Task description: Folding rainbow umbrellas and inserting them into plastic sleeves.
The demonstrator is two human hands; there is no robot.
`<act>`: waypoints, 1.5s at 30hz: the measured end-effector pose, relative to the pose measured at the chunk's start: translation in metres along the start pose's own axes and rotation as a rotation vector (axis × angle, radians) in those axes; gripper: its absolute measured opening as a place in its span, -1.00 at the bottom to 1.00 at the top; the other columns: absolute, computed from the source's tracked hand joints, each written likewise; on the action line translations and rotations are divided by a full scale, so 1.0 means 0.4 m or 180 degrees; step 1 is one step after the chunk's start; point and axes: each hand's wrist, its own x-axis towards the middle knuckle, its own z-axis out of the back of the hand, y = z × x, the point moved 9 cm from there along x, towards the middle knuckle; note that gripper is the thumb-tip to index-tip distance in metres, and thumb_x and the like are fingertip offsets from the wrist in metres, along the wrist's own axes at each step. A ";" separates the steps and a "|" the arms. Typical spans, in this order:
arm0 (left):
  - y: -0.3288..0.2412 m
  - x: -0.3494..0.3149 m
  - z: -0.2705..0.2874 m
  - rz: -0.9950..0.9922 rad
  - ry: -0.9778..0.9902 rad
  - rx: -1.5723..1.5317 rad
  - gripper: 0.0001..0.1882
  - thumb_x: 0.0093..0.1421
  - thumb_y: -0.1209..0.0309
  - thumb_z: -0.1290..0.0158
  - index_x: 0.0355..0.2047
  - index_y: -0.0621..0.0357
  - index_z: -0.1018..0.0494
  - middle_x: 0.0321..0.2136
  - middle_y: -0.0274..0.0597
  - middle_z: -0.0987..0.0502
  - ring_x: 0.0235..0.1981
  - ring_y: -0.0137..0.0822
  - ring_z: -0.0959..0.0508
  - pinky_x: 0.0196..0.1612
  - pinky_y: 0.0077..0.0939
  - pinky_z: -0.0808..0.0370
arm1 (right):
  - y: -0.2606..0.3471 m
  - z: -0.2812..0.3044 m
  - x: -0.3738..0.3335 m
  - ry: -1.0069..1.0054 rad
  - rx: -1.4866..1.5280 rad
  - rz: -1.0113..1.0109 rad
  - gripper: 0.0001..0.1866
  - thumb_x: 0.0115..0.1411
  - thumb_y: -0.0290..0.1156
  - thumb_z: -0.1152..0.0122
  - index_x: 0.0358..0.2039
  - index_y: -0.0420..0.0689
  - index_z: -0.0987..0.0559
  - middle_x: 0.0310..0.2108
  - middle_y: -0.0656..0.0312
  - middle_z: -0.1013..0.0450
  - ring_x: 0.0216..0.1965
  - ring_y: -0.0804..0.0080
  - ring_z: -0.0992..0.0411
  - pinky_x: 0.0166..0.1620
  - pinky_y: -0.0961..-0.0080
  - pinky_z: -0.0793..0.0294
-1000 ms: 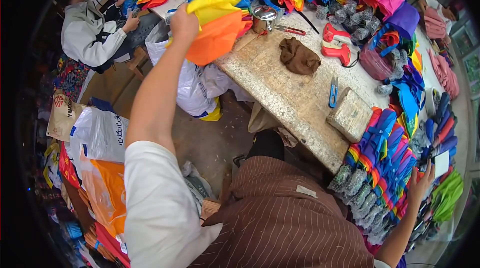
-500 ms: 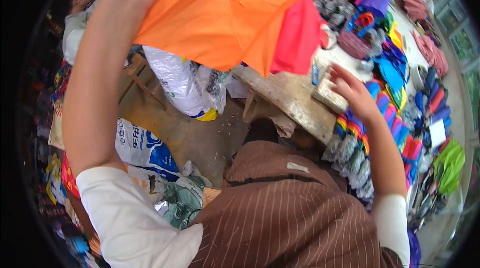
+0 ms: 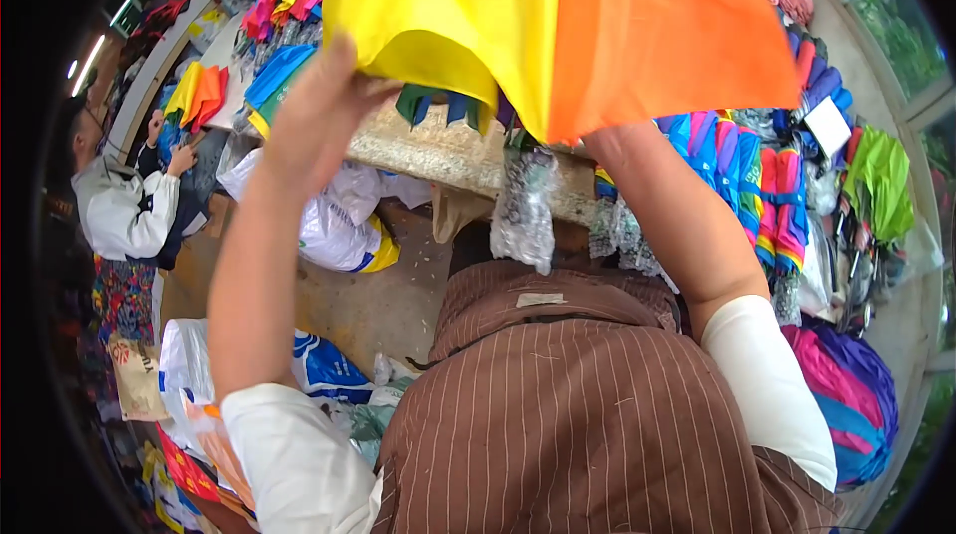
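Yellow-orange cloth (image 3: pixel 558 31) hangs before the table's (image 3: pixel 423 150) near edge. Left hand (image 3: pixel 327 104) meets it, right hand (image 3: pixel 609 144) is mostly behind; I cannot tell either grip.

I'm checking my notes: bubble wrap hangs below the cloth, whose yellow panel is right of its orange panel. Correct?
Not quite: the head view shows the yellow panel left of the orange panel; bubble wrap does hang below.

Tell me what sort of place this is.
Probably an umbrella workshop, judging by the yellow-and-orange fabric, the worn workbench and the colourful bundles resembling folded umbrellas.
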 end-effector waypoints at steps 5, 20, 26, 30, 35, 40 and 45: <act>0.357 -0.132 -0.040 0.1305 0.0520 -0.0671 -0.35 0.25 0.01 0.07 0.17 0.23 -0.18 0.02 -0.11 -0.39 0.05 -0.20 -0.39 0.10 -0.20 -0.33 | 0.067 -0.025 -0.072 -0.0384 -0.0130 0.0402 -0.55 0.34 -0.14 0.17 0.13 -0.14 -0.30 0.11 0.14 -0.33 0.07 0.25 -0.35 0.07 0.26 -0.40; -0.076 0.126 -0.250 -0.0637 0.0540 -0.0254 -0.79 0.13 0.35 -0.12 -0.28 0.19 -0.43 -0.51 -0.28 -0.47 -0.45 -0.40 -0.51 -0.34 -0.52 -0.45 | 0.295 -0.053 -0.038 0.0459 -0.2138 0.0185 -0.36 0.29 0.21 0.28 0.02 -0.06 -0.44 -0.24 0.30 -0.42 -0.24 0.51 -0.40 -0.13 0.50 -0.40; -0.115 0.245 -0.226 -0.0337 0.0455 -0.0411 -0.84 0.10 0.33 -0.13 -0.41 0.12 -0.43 -0.60 -0.31 -0.45 -0.65 -0.45 -0.45 -0.56 -0.53 -0.42 | 0.415 0.089 -0.074 -0.0189 -0.2594 -0.0155 -0.38 0.31 0.16 0.27 -0.03 -0.14 -0.46 -0.37 0.34 -0.45 -0.39 0.56 -0.42 -0.25 0.57 -0.46; -0.152 0.239 -0.345 0.0165 0.0927 -0.1062 -0.82 0.10 0.32 -0.15 -0.49 0.14 -0.43 -0.64 -0.30 -0.44 -0.70 -0.43 -0.45 -0.62 -0.51 -0.43 | 0.489 0.047 -0.075 -0.0191 -0.2914 0.0142 -0.47 0.32 0.07 0.16 -0.06 -0.15 -0.47 -0.42 0.36 -0.44 -0.41 0.61 -0.40 -0.27 0.62 -0.44; 0.000 0.157 -0.345 0.0599 0.0951 -0.0621 -0.86 0.17 0.40 -0.08 -0.44 0.11 -0.34 -0.67 -0.26 -0.40 -0.71 -0.36 -0.42 -0.60 -0.46 -0.36 | 0.488 -0.060 -0.064 0.0185 -0.4073 0.0202 -0.47 0.33 0.04 0.18 -0.03 -0.17 -0.47 -0.31 0.31 -0.44 -0.32 0.56 -0.41 -0.20 0.55 -0.46; 0.049 0.065 -0.347 0.0573 0.1243 -0.0620 -0.86 0.13 0.44 -0.08 -0.45 0.12 -0.32 -0.69 -0.26 -0.38 -0.69 -0.37 -0.43 -0.58 -0.46 -0.37 | 0.621 -0.202 0.032 0.0189 -0.3679 0.1184 -0.35 0.31 0.14 0.22 0.12 -0.19 -0.32 -0.12 0.09 -0.41 -0.11 0.35 -0.39 -0.02 0.37 -0.41; 0.120 -0.050 -0.323 0.0667 0.1376 -0.0170 -0.85 0.11 0.46 -0.08 -0.44 0.16 -0.30 -0.70 -0.21 -0.40 -0.68 -0.38 -0.44 -0.56 -0.48 -0.39 | 0.762 -0.394 0.117 0.0377 -0.2613 0.1828 -0.40 0.31 0.03 0.12 -0.02 -0.36 -0.29 -0.13 -0.08 -0.40 -0.13 0.20 -0.46 -0.02 0.31 -0.47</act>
